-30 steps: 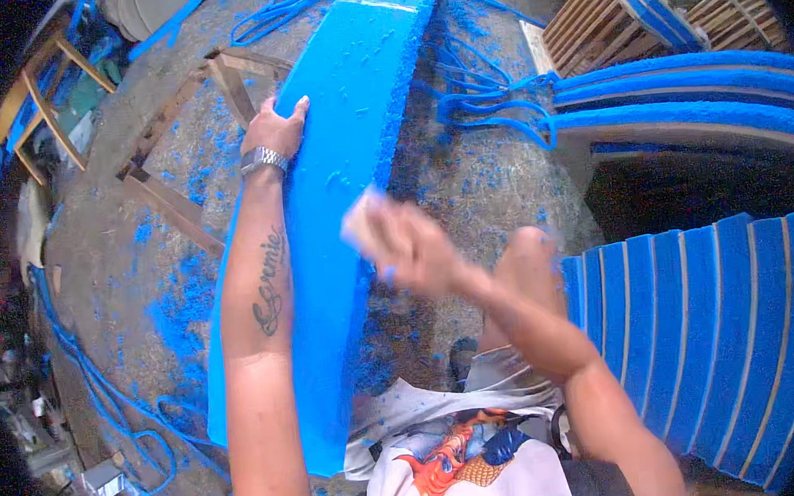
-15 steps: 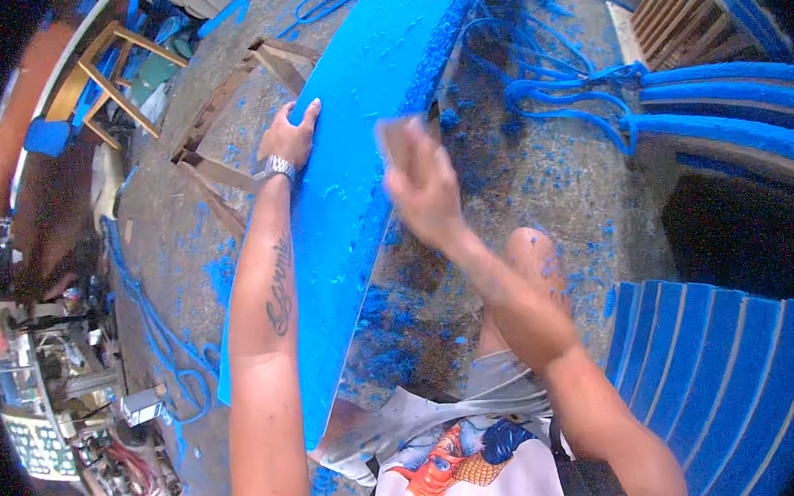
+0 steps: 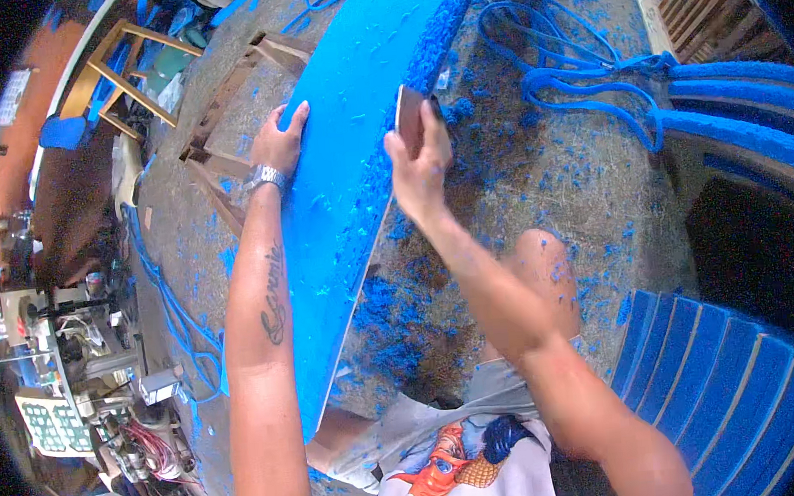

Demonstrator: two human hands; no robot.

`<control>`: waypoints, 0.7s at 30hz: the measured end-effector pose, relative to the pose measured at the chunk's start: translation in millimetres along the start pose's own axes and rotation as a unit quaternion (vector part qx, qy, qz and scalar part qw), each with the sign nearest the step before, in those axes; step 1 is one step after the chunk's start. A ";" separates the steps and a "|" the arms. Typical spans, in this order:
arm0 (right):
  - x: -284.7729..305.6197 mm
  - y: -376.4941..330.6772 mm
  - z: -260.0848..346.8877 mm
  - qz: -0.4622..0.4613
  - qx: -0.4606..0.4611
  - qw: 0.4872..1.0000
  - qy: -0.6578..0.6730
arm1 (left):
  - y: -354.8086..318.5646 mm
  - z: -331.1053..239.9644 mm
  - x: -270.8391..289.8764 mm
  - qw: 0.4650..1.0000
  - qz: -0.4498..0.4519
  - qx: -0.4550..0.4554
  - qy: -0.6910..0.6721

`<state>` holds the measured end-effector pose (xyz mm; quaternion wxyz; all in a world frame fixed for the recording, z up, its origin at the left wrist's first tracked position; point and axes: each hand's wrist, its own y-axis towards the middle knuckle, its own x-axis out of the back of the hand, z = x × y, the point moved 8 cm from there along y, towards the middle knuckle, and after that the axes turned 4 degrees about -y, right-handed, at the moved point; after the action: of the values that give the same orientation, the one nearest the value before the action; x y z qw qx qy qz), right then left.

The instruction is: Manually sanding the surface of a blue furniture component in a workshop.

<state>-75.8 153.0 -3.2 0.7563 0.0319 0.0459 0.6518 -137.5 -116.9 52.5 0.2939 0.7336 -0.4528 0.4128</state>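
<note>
A long blue-painted board (image 3: 353,158) slopes from my lap up and away across the middle of the view. My left hand (image 3: 279,141), with a metal watch at the wrist, lies flat on the board's left edge and steadies it. My right hand (image 3: 420,158) grips a small flat scraper (image 3: 408,118) and presses it against the board's right edge, where blue shavings cling in a rough strip.
Blue shavings (image 3: 393,314) cover the rough floor. Blue strips and cords (image 3: 589,74) coil at upper right beside stacked blue boards (image 3: 760,117). More blue slats (image 3: 734,380) lie at lower right. A wooden frame (image 3: 220,131) stands left; cluttered tools (image 3: 80,366) fill the far left.
My right hand has slid the scraper up along the board's right edge, away from me. The left hand has stayed on the left edge. The view has turned slightly.
</note>
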 end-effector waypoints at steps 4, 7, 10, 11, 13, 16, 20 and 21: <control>-13.8 -102.5 -9.9 0.135 0.016 0.985 0.107 | 1.8 2.4 -3.7 1.000 0.012 0.009 -0.008; 5.1 -102.4 30.4 0.172 0.165 0.965 0.111 | -2.0 2.1 -2.7 1.000 0.005 0.010 -0.001; 7.5 -26.3 -0.7 0.024 -0.084 0.965 0.249 | -21.9 -4.4 7.6 0.998 0.006 -0.048 0.037; 14.8 2.6 -7.3 -0.052 0.003 0.995 0.083 | -39.8 -4.9 11.9 0.995 0.012 -0.083 0.054; 5.6 4.9 -4.8 -0.043 0.011 0.997 0.059 | -71.0 2.8 23.0 0.988 0.061 -0.114 0.089; -27.9 -91.4 -16.7 0.123 -0.242 0.938 0.218 | -102.4 32.4 39.9 0.995 0.067 -0.043 0.057; -9.7 -159.8 5.1 0.204 -0.015 0.973 0.103 | -100.3 36.9 37.9 0.996 0.049 -0.056 0.054; -4.1 -139.5 9.3 0.147 0.007 0.983 0.108 | -99.4 39.4 36.9 0.996 0.051 -0.039 0.066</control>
<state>61.8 128.3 -8.9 0.6423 -0.0270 0.1261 0.7555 -24.8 -122.6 59.8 0.3302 0.6687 -0.4854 0.4564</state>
